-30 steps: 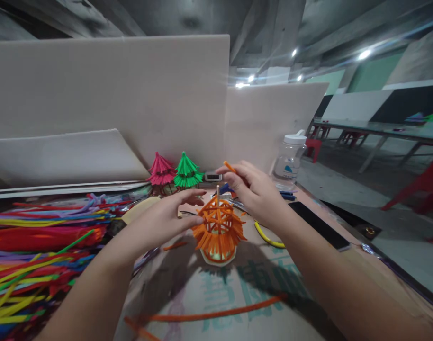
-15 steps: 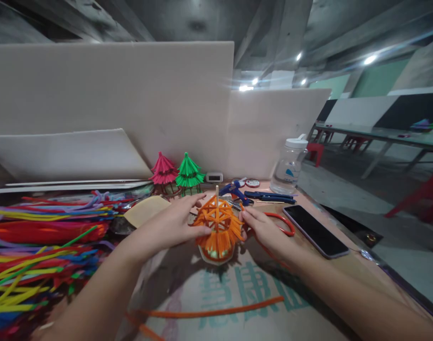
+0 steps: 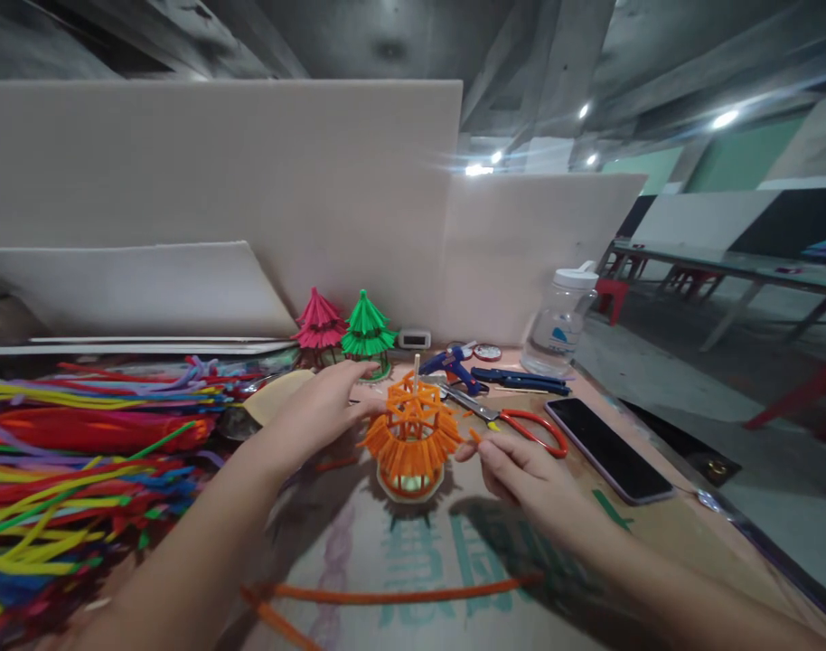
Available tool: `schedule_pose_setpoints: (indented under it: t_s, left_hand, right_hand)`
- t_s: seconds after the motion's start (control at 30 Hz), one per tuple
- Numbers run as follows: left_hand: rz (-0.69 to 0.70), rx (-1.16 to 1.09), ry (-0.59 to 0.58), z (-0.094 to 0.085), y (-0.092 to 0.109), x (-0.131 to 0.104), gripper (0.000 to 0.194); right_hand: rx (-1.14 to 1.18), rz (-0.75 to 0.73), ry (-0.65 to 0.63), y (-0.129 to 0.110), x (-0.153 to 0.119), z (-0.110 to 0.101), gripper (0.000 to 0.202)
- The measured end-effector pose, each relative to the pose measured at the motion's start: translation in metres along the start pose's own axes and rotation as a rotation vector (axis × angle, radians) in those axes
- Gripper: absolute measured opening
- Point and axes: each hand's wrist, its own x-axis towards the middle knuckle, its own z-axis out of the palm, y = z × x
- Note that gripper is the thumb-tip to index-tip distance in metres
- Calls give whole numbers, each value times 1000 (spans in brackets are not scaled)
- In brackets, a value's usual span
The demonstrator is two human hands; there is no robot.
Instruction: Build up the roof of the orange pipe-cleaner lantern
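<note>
A small orange pavilion [image 3: 414, 448] made of pipe cleaner pieces stands upright on the board. It has a fringed lower roof, an open frame above and a pale stick [image 3: 417, 364] rising from the middle. At its upper left my left hand [image 3: 332, 402] reaches with fingers apart and nothing in them; I cannot tell whether a fingertip touches the frame. Just right of the roof my right hand [image 3: 525, 466] is closed in a pinch on a short orange pipe cleaner piece [image 3: 475, 436]. Nearer to me lies a long orange pipe cleaner [image 3: 399, 597].
Red-handled scissors [image 3: 531, 429], a blue glue gun [image 3: 454, 363], a dark blue tool [image 3: 518, 378] and a phone [image 3: 609, 450] lie to the right. A water jug [image 3: 560, 321], pink pavilion [image 3: 318, 321] and green pavilion [image 3: 365, 325] stand behind. Colourful pipe cleaners [image 3: 80, 443] cover the left.
My left hand has drawn back from the orange roof, its fingers off the front edge. My right hand has moved away to the right and nearer, baring the scissors.
</note>
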Motion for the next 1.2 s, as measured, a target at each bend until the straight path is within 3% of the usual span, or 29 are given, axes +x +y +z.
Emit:
schedule_pose_setpoints:
  t_s: [0.07,0.23,0.33,0.4,0.57,0.77,0.83,0.93,1.03,1.13,1.2]
  left_hand:
    - [0,14,16,0,-3,0,50]
    - [5,11,89,-20,5,-5,39]
    - [-50,-169,162,-39,25,-13,34]
    - [-70,-372,107,-45,40,-18,35]
    - [-46,-519,47,-40,62,-22,29]
    - [-14,-651,-12,-30,65,-19,25]
    - [-17,-780,-5,-30,64,-19,25]
    - [-73,-907,82,-36,59,-19,26]
    - [-116,-940,141,-41,52,-18,26]
    - [-155,-942,137,-41,46,-16,27]
    - [-166,-817,158,-38,43,-15,29]
  right_hand:
    - [-4,-69,36,-12,-1,1,40]
    - [75,-106,-55,-41,3,14,25]
    - [134,-125,-23,-52,10,23,20]
    - [168,-125,-21,-56,16,29,22]
    - [197,-108,-65,-58,28,41,23]
    - [175,-123,-115,-59,26,47,19]
    - [38,-207,-73,-61,27,38,20]
    - [-300,-360,138,-60,36,3,30]
    - [-589,-317,400,-40,58,-44,32]
    - [-718,-218,406,-3,87,-77,23]
    - [-734,-199,354,22,103,-85,35]
